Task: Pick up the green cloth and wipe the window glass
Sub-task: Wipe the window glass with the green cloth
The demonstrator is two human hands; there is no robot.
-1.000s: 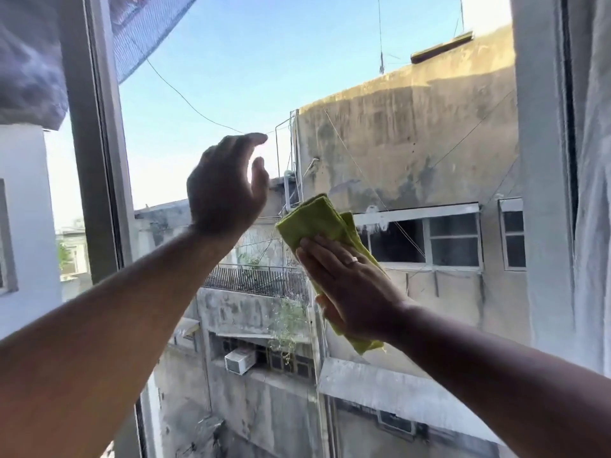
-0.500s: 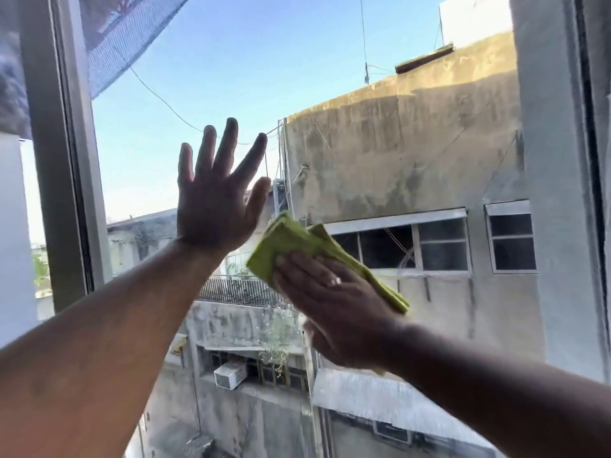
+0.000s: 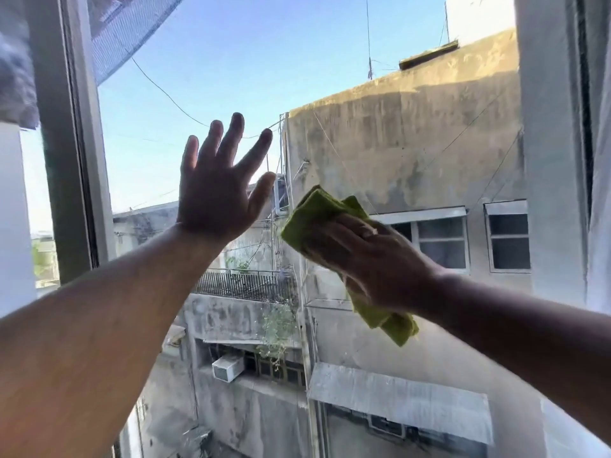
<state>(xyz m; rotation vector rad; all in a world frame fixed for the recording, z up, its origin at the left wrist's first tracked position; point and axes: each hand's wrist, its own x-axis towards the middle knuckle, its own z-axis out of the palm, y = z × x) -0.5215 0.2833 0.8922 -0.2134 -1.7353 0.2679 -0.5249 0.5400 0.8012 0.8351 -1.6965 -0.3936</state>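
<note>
My right hand (image 3: 370, 259) presses a folded green cloth (image 3: 314, 213) flat against the window glass (image 3: 231, 61) near the middle of the pane. One end of the cloth pokes out above my fingers and the other end hangs below my wrist. My left hand (image 3: 218, 186) is raised just left of the cloth, fingers spread, palm toward the glass, holding nothing. Whether it touches the pane I cannot tell.
A grey vertical window frame (image 3: 72, 143) stands at the left. A pale wall or frame (image 3: 549, 160) and a white curtain (image 3: 600, 193) close the right side. Beyond the glass are stained concrete buildings, a railing and cables.
My right hand has slid the cloth to the right across the glass. My left hand, curled a second ago, has spread its fingers and stays raised beside the cloth.
</note>
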